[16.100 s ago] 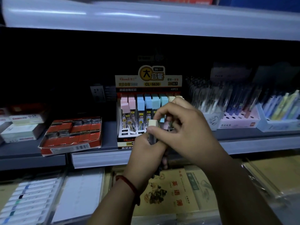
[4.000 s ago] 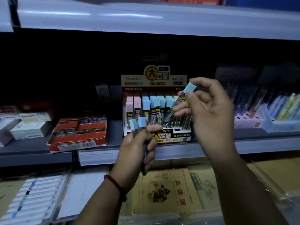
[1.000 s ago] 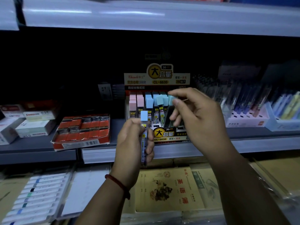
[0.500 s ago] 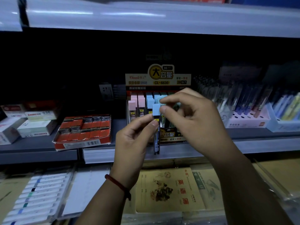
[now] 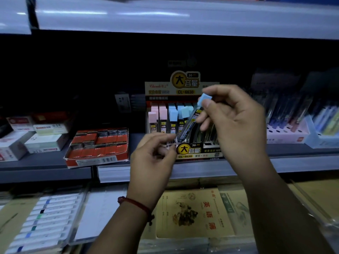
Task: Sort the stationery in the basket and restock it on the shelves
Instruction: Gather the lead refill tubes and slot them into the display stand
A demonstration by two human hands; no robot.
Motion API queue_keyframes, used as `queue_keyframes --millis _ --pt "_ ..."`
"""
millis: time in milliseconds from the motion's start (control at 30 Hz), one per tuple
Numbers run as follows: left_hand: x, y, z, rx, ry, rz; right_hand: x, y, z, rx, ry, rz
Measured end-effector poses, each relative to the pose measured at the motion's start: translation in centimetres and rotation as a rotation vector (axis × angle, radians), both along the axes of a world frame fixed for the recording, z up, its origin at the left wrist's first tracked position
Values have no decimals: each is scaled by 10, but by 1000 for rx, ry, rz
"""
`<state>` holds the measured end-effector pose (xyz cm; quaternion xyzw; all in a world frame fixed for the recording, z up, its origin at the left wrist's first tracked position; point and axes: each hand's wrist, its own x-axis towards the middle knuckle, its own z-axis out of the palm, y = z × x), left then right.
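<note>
R hand (image 5: 236, 125) pinches blue-capped lead tube (image 5: 192, 118) betw. thumb & fingers; tube tilted, cap up, lower end in front of display box (image 5: 183, 88) on mid shelf (image 5: 45, 162). L hand (image 5: 154, 158) lower-left of tube, fingers loosely curled, holding nothing.

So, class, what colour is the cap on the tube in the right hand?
Light blue cap, head view.
</note>
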<state>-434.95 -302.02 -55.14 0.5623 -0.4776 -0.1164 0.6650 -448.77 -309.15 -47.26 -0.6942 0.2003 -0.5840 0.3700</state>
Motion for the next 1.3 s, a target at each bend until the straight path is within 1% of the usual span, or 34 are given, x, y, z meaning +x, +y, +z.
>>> queue_keyframes --millis 100,200,367,500,667,833,967,1133,1200,1233,1300 --pt "-1 0 -2 42 -161 27 3 1 -3 -30 38 -39" --pt "-3 0 -2 54 -230 46 5 2 -5 -39 75 -68" --pt "-3 1 -1 61 -256 64 6 2 -7 -48 41 -95" --pt "-3 1 -1 53 -256 61 9 3 -10 -71 95 -125" --pt "-2 2 -1 50 -252 51 10 -2 -15 -155 212 -165" --pt "-2 1 -3 44 -265 62 7 -3 -14 -196 251 -152" --pt "-2 1 -4 38 -264 55 11 -5 -21 -300 374 -257" --pt "-2 2 -4 47 -270 47 11 -4 -22 -409 649 -416" --pt "-1 2 -5 50 -272 41 11 -1 -21 -415 737 -459" --pt "-1 2 -5 52 -271 39 12 0 -21 -405 750 -463" --pt "0 2 -5 59 -269 36 12 1 -21 -384 718 -443"
